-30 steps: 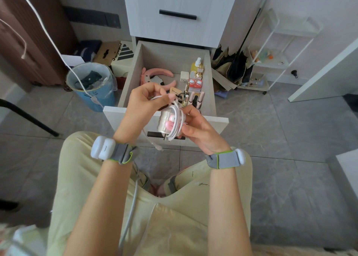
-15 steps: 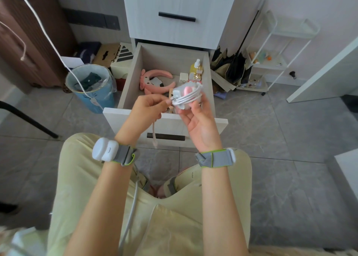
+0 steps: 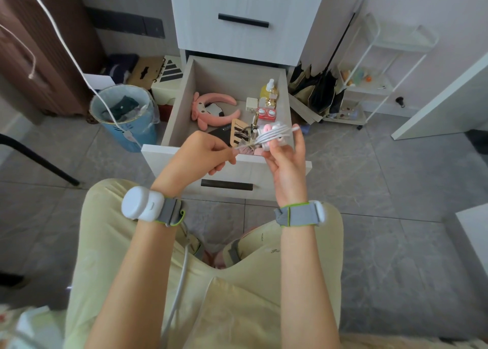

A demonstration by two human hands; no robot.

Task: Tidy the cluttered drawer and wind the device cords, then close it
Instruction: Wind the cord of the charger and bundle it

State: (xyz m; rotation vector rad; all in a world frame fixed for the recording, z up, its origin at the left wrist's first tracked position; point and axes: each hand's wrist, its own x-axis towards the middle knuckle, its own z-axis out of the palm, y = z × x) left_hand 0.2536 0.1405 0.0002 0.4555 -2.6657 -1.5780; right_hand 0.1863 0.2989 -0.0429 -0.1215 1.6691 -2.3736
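While the open drawer (image 3: 169,163) waits below and just beyond both hands, a person winds a white cord (image 3: 277,132) round a small pink-and-white device (image 3: 268,128). The right hand (image 3: 285,161) is raised with its palm towards the camera. Its fingers and thumb curl up round the device so that it sits at the fingertips, clear of the palm. Held that way, the body is exposed for the coils lying across it.

The left hand (image 3: 200,153), just beside the right and a little lower, is nearly closed: thumb and forefinger pinch the short loose tail of the cord, the other fingers folded beneath. The tail runs taut between the two hands, which looks meant to hold the turns tight while the last stretch is laid on. Only a short length seems left to wrap, so this cord appears close to done. How its end will be secured cannot be told.

Beyond the fingertips, inside the drawer, a pink headband (image 3: 211,110) lies past the left hand. A yellow bottle (image 3: 268,92), a white plug (image 3: 251,104) and a red-and-white case (image 3: 266,114) lie past the right, with a slatted wooden piece (image 3: 239,134) directly behind the cord. These sit loosely grouped rather than ranged in order, so the tidying looks unfinished, and the drawer stands pulled out, not yet closed.
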